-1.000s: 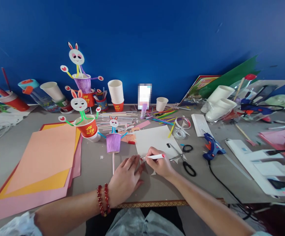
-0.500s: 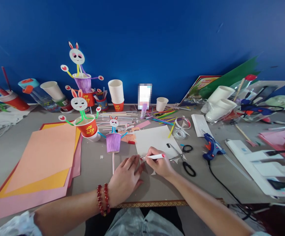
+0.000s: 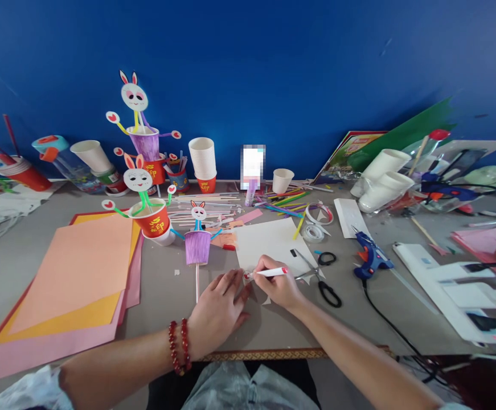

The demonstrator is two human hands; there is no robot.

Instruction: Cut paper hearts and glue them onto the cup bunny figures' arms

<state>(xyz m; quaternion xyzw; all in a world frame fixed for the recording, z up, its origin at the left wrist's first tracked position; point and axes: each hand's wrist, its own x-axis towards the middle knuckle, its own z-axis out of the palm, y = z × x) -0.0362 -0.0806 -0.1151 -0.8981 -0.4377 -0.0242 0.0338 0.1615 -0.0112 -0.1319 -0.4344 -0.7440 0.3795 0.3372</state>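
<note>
Gripping a white marker (image 3: 270,272) with red ends, my right hand (image 3: 278,287) closes thumb and fingers round the barrel. The marker lies almost level, its tip pointing left onto a small piece (image 3: 246,276), too small to make out. My left hand (image 3: 217,310) rests palm down on the grey table (image 3: 166,319), fingers released and grasping nothing, its fingertips (image 3: 240,285) just beside the marker tip. A red bead bracelet (image 3: 179,346) circles the left wrist.

Both hands work at the near edge of a white sheet (image 3: 269,242). Black-handled scissors (image 3: 322,279) lie just right of my right hand. A purple cup bunny (image 3: 197,246) stands upright to the far left of my left hand. Farther right lies a blue glue gun (image 3: 369,257). To the left, a stack of coloured paper (image 3: 72,273) lies flat. Beyond it stands a red cup bunny (image 3: 152,219). A tape roll (image 3: 314,232) sits past the white sheet.
</note>
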